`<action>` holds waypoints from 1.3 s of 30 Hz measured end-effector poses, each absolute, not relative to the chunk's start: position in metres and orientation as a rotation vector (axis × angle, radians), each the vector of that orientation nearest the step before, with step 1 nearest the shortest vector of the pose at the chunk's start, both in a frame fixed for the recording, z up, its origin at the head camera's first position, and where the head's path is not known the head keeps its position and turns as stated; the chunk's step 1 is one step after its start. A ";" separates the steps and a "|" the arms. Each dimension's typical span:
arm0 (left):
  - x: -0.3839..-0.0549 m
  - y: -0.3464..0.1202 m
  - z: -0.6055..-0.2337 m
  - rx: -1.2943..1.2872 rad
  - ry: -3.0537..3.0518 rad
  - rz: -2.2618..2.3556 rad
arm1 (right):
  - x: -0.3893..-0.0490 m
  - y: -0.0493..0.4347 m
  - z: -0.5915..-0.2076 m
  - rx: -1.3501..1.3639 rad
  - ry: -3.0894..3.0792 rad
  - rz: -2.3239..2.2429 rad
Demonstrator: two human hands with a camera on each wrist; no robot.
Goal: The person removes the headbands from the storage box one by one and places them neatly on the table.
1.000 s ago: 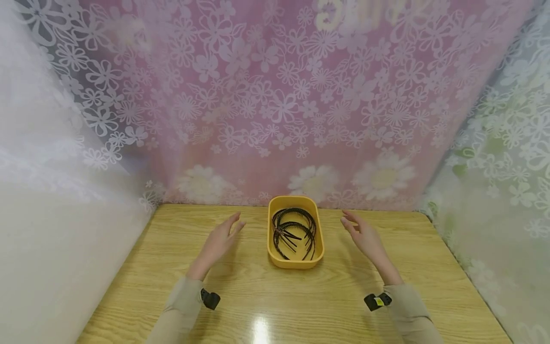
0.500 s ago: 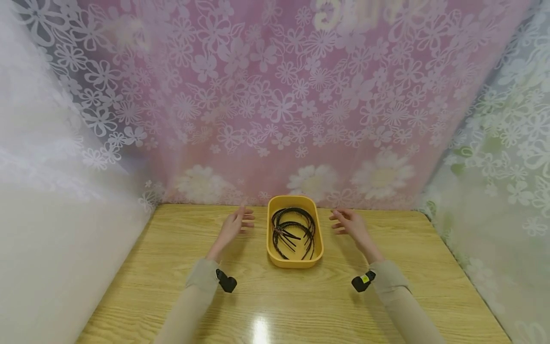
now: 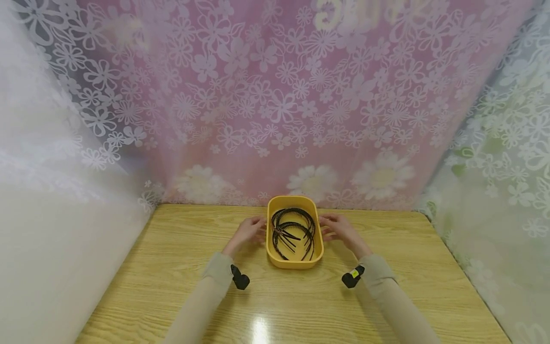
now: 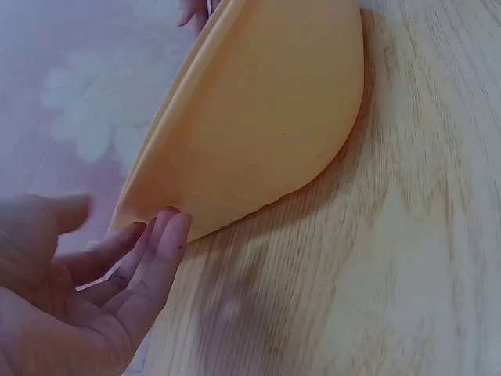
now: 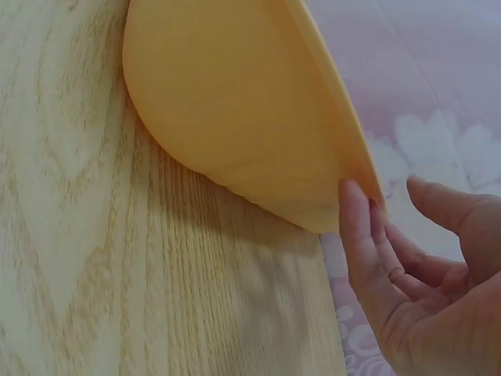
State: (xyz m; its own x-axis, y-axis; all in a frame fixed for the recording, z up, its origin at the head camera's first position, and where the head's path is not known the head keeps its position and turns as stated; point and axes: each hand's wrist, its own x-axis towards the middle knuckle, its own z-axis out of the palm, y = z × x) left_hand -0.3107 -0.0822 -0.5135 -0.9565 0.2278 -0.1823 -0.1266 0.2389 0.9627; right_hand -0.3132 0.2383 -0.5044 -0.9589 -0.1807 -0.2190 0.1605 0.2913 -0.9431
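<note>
A yellow rectangular plastic container [image 3: 295, 264] with rounded corners stands near the back of the table. Inside it lie several black toothed headbands [image 3: 296, 223], overlapping one another. My left hand [image 3: 246, 233] is at the container's left side; in the left wrist view its fingertips [image 4: 174, 227] meet the outer wall just below the rim, with the thumb held apart. On the opposite side my right hand [image 3: 343, 232] has its fingertips [image 5: 352, 196] against the outer wall, its thumb lifted away from the rim. Neither hand has its fingers curled round the container.
The wood-grain table [image 3: 296, 306] runs up to a pink flowered curtain [image 3: 266, 119] right behind the container. Pale sheets hang at the left [image 3: 64, 215] and right [image 3: 507, 200]. A small black camera sits on each wrist.
Both hands have moved inward from either side, and their fingers have come to the container's walls. The container and headbands have stayed in place.
</note>
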 end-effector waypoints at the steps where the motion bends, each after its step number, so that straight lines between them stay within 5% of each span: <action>1: -0.311 -0.081 -0.515 0.097 2.253 1.763 | -0.314 0.238 -0.505 -0.006 2.266 -1.722; 39: -0.320 -0.083 -0.515 -0.008 2.049 1.882 | -0.320 0.237 -0.505 0.066 2.217 -1.686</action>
